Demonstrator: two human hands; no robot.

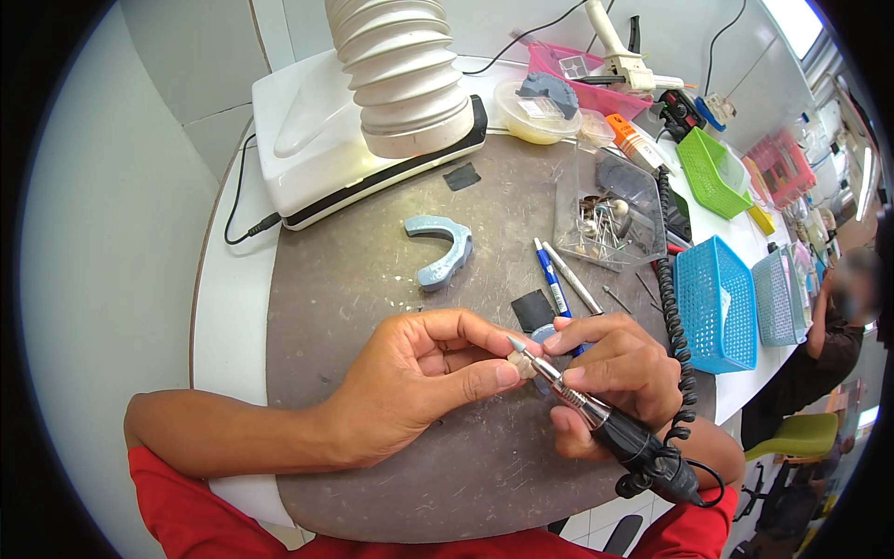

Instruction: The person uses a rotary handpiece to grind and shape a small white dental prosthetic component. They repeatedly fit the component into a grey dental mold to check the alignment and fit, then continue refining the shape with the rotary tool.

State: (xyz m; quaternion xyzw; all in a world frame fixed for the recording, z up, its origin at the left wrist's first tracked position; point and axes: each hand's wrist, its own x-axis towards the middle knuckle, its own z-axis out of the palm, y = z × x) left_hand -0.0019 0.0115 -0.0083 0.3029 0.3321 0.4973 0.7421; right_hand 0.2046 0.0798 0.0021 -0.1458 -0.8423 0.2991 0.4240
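Left hand pinching pale piece, perhaps dental, right hand gripping handpiece, lettered blue pen

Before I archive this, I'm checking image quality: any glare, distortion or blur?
Head view: the bright panel at upper right is washed out; fisheye framing leaves black corners; the co-worker's head is blurred; the rotary handpiece looks fairly sharp.
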